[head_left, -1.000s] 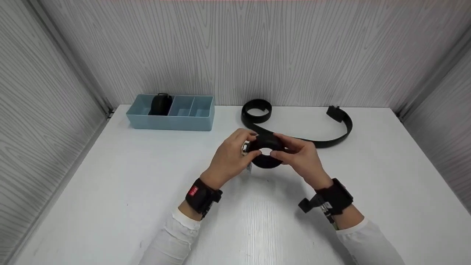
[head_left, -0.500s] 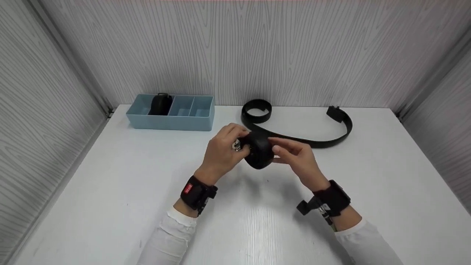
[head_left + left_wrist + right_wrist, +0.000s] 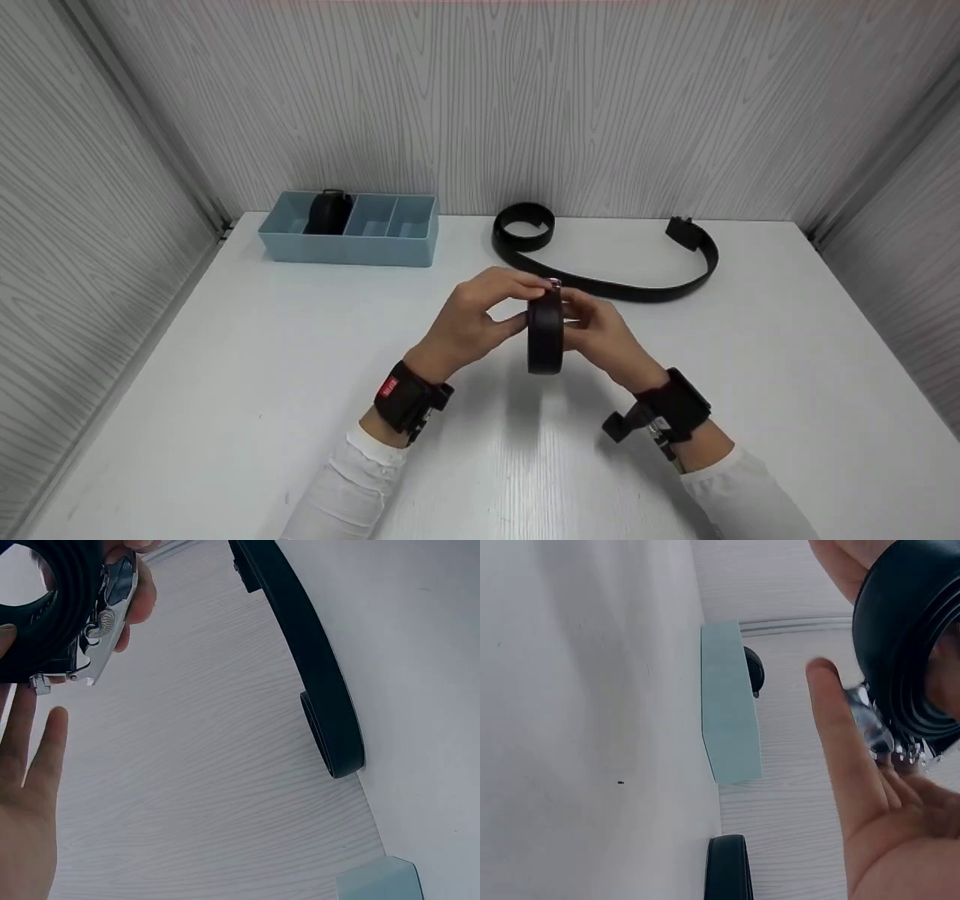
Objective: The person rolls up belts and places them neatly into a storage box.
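1. Head view: our white table (image 3: pixel 225 420).
2. Loose belt (image 3: pixel 637 295), one o'clock from our grip.
3. Blue tray (image 3: pixel 349 250), ten o'clock.
4. Left hand (image 3: pixel 474 319), nine o'clock, and right hand (image 3: pixel 611 341), three, pinch the rolled belt (image 3: pixel 545 341) upright between them.
5. Buckle (image 3: pixel 554 283), its twelve o'clock.

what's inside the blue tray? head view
A black roll sits in the left compartment. Nothing shows in the middle or right compartment. The front wall hides the roll's bottom and the near floor of all three.
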{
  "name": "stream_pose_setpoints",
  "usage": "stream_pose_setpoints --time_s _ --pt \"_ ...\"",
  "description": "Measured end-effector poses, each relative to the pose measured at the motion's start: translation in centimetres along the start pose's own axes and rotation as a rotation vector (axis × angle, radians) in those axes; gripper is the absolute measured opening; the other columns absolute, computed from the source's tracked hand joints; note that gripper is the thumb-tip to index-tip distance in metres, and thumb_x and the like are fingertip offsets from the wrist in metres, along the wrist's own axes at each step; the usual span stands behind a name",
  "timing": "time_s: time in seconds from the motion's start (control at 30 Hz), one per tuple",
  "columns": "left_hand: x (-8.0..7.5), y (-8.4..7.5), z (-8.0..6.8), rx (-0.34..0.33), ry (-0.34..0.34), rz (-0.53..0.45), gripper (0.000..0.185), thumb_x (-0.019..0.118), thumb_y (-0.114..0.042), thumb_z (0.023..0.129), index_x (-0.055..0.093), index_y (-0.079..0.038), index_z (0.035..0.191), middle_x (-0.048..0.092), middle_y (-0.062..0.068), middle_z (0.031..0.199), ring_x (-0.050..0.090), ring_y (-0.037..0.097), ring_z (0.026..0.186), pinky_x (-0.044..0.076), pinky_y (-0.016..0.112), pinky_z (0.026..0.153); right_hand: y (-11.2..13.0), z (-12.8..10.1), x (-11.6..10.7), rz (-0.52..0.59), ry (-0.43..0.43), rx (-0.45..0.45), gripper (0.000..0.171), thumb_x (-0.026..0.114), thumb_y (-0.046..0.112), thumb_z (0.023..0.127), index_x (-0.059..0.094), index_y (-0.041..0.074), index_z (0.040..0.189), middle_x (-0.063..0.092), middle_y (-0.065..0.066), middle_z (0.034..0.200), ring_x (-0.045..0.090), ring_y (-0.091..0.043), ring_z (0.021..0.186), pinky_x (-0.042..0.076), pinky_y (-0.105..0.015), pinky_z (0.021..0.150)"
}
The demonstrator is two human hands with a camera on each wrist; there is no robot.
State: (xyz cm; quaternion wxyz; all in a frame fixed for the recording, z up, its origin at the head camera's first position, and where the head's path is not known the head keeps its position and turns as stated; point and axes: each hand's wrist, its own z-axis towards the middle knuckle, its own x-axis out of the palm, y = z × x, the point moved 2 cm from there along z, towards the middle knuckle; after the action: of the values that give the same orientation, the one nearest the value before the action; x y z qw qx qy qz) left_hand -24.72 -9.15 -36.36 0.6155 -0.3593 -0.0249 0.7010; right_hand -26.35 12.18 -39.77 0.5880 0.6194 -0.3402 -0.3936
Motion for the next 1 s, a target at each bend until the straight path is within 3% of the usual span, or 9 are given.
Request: stream_pose_setpoints --time_s 0.07,0.17,0.3,0.4,0.57,0.7,0.8,1.0 --pt "0.1 -0.1 0.0 -0.065 0.014 0.091 0.03 0.078 0.005 0.09 0.072 -0.006 0.117 0.067 0.008 0.131 0.062 0.019 0.125 0.051 0.032 0.102 -0.2 0.2 -0.2 -0.02 -0.084 0.011 0.057 0.074 0.001 0.093 0.054 -0.001 0.146 0.069 -0.021 0.125 0.074 -0.026 0.103 0.061 -0.038 0.083" --pt "0.2 -0.3 0.0 -0.261 0.038 0.187 0.027 0.066 0.002 0.097 0.068 -0.008 0.122 0.063 0.006 0.127 0.063 0.018 0.117 0.055 0.033 0.092 -0.5 0.4 -0.5 -0.08 -0.189 -0.002 0.054 0.075 0.0 0.091 0.058 0.0 0.142 0.07 -0.022 0.121 0.075 -0.026 0.097 0.062 -0.037 0.08" --pt "0.7 -0.8 0.0 -0.592 0.133 0.177 0.035 0.057 -0.029 0.107 0.058 -0.008 0.135 0.069 0.004 0.116 0.068 0.017 0.096 0.056 0.038 0.077 -0.6 0.4 -0.3 -0.255 -0.254 -0.082 0.052 0.078 0.001 0.09 0.061 0.0 0.14 0.071 -0.022 0.122 0.075 -0.029 0.098 0.061 -0.032 0.077" --pt "1.2 -1.3 0.0 -0.701 0.214 0.2 0.059 0.062 -0.049 0.102 0.052 -0.008 0.143 0.074 0.008 0.11 0.071 0.021 0.091 0.056 0.041 0.074 -0.5 0.3 0.1 -0.417 -0.273 -0.186 0.051 0.08 0.005 0.091 0.062 0.0 0.138 0.07 -0.02 0.126 0.073 -0.03 0.106 0.06 -0.032 0.08" --pt "1.5 -1.7 0.0 -0.696 0.242 0.252 0.065 0.073 -0.037 0.095 0.05 -0.012 0.15 0.075 0.015 0.108 0.071 0.025 0.089 0.056 0.041 0.072 -0.6 0.2 0.6 -0.57 -0.3 -0.334 0.049 0.082 0.0 0.087 0.067 -0.001 0.133 0.072 -0.017 0.125 0.071 -0.03 0.11 0.061 -0.034 0.08" --pt "1.5 -1.7 0.1 -0.638 0.244 0.225 0.055 0.072 -0.024 0.097 0.056 -0.018 0.149 0.073 0.014 0.122 0.07 0.025 0.106 0.056 0.041 0.086 -0.7 0.1 0.5 -0.586 -0.302 -0.378 0.049 0.083 -0.001 0.087 0.067 -0.001 0.133 0.073 -0.015 0.124 0.072 -0.028 0.109 0.061 -0.032 0.081" --pt "1.5 -1.7 0.1 -0.594 0.235 0.229 0.049 0.072 -0.02 0.098 0.061 -0.019 0.145 0.073 0.013 0.125 0.069 0.025 0.112 0.055 0.043 0.093 -0.7 0.2 0.4 -0.569 -0.287 -0.371 0.05 0.082 0.001 0.088 0.065 -0.001 0.135 0.072 -0.014 0.124 0.071 -0.027 0.109 0.06 -0.033 0.082" --pt "1.5 -1.5 -0.3 -0.564 0.225 0.294 0.046 0.072 -0.017 0.098 0.064 -0.019 0.144 0.074 0.015 0.109 0.07 0.025 0.098 0.057 0.041 0.08 -0.8 0.3 0.1 -0.48 -0.211 -0.282 0.055 0.079 0.004 0.093 0.059 0.002 0.144 0.068 -0.015 0.135 0.069 -0.027 0.116 0.059 -0.035 0.089"
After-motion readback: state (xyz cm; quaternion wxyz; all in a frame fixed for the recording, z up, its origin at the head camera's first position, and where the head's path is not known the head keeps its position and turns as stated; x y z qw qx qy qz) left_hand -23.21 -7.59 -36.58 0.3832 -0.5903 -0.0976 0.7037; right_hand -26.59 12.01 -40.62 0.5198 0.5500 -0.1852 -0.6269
